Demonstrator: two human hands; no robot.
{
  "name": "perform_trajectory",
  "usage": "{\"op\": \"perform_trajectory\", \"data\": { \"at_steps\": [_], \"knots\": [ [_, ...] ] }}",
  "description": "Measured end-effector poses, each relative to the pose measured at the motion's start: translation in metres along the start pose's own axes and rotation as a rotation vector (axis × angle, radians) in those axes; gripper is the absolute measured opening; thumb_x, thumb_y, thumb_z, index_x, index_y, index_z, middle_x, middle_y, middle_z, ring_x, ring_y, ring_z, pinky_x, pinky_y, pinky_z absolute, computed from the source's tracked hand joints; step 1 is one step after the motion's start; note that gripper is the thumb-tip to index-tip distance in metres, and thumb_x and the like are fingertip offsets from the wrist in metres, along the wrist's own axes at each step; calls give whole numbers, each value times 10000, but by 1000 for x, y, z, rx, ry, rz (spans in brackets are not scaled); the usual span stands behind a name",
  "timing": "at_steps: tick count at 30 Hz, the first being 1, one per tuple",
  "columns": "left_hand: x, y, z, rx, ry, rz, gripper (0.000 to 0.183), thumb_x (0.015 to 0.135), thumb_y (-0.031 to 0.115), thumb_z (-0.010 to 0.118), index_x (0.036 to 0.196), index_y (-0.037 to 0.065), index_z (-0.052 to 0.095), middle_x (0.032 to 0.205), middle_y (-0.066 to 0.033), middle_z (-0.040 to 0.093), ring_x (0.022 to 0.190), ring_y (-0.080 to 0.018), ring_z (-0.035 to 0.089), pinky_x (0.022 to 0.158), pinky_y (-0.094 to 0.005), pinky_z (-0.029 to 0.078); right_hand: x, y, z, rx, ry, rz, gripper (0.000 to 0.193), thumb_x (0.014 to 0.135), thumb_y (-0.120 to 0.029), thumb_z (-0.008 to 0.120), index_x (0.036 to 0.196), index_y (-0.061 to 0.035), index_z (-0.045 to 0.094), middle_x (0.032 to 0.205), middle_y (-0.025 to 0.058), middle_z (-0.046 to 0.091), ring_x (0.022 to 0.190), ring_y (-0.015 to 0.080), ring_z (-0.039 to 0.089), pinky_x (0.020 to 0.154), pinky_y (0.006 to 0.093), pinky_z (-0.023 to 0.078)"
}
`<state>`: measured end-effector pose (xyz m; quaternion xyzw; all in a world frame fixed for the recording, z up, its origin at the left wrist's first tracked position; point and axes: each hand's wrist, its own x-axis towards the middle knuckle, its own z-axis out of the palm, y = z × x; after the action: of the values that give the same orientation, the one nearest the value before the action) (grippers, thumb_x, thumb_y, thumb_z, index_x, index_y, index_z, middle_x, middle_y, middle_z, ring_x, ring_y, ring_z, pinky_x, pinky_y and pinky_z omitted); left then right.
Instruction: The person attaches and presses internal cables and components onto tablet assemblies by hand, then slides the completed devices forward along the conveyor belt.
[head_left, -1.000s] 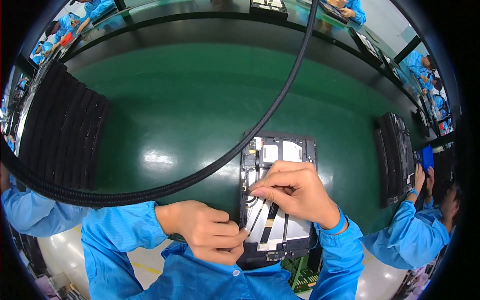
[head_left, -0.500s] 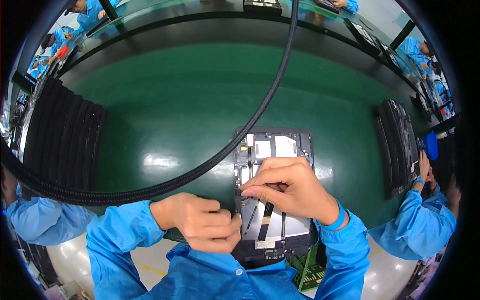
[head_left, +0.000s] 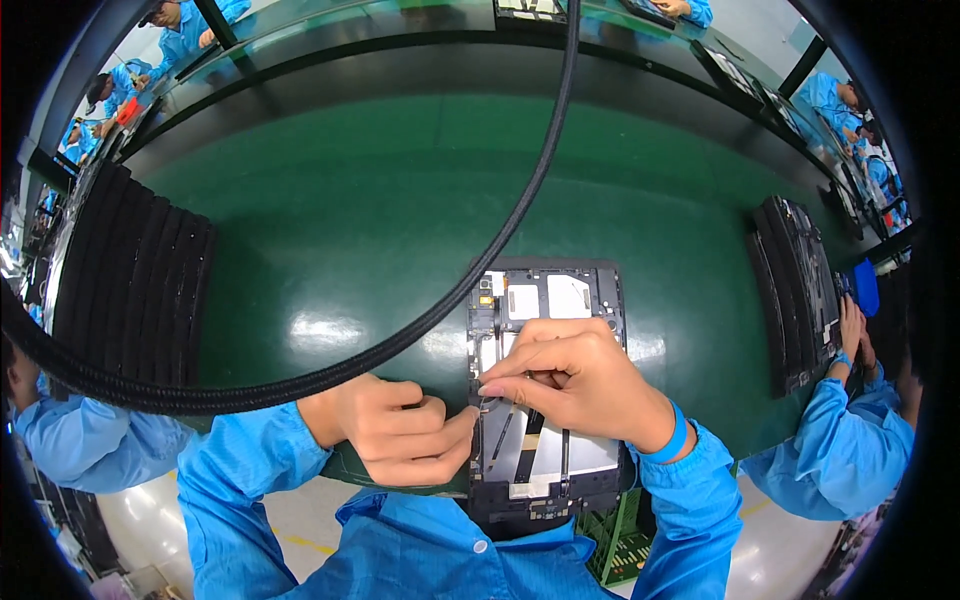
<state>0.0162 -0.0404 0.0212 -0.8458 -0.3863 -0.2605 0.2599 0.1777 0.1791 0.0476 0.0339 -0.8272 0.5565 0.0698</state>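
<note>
An opened tablet (head_left: 597, 302) lies on the bench in front of me, its inner side up. Silver plates, black flat cables (head_left: 527, 458) and a small circuit board (head_left: 548, 511) show inside it. My right hand (head_left: 590, 385) reaches across its middle, thumb and forefinger pinched at the left edge; whatever is between the fingertips is too small to name. Beside that same edge my left hand (head_left: 405, 430) is closed, fingers curled, with its fingertips meeting close to the right hand's. What the left fingertips hold is hidden.
A thick black braided cable (head_left: 440, 322) arcs above the green bench (head_left: 330, 200). Stacks of black trays (head_left: 130, 280) and dark panels (head_left: 795, 300) stand left and right. Below the bench is a green crate (head_left: 622, 545). A co-worker's hands (head_left: 852, 325) are at far right.
My left hand has shifted slightly left and away from me along the tablet's edge. The right hand keeps its pinch in nearly the same place.
</note>
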Motion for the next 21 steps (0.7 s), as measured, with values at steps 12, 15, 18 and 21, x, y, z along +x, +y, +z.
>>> {"op": "perform_trajectory", "data": {
  "at_steps": [12, 15, 18, 21],
  "knots": [
    [1, 0, 2, -17, -41, -67, 168, 815, 133, 753, 978, 97, 763, 1074, -84, 835, 684, -89, 582, 567, -237, 329, 0, 3, -4, -25, 0, -42, 181, 895, -19, 887, 1074, -48, 901, 799, 74, 733, 631, 133, 608, 555, 308, 441],
    [2, 0, 3, -3, -46, -66, 170, 814, 136, 758, 979, 97, 765, 1081, -79, 836, 695, -89, 588, 574, -236, 335, -1, 4, -5, -16, 6, -41, 183, 896, -17, 887, 1077, -44, 900, 796, 78, 731, 621, 134, 609, 549, 311, 442],
    [0, 1, 4, -5, -56, -73, 182, 806, 140, 764, 983, 96, 766, 1084, -75, 835, 699, -86, 590, 574, -233, 339, -2, 6, -4, -20, 7, -42, 184, 896, -18, 888, 1079, -42, 899, 792, 80, 728, 609, 135, 606, 543, 313, 440],
    [0, 0, 4, -19, -57, -83, 194, 794, 136, 764, 984, 95, 765, 1081, -72, 831, 697, -82, 587, 571, -227, 351, -2, 6, -3, -29, 9, -54, 183, 898, -19, 888, 1079, -45, 899, 788, 77, 726, 609, 135, 608, 543, 312, 442]
  ]
}}
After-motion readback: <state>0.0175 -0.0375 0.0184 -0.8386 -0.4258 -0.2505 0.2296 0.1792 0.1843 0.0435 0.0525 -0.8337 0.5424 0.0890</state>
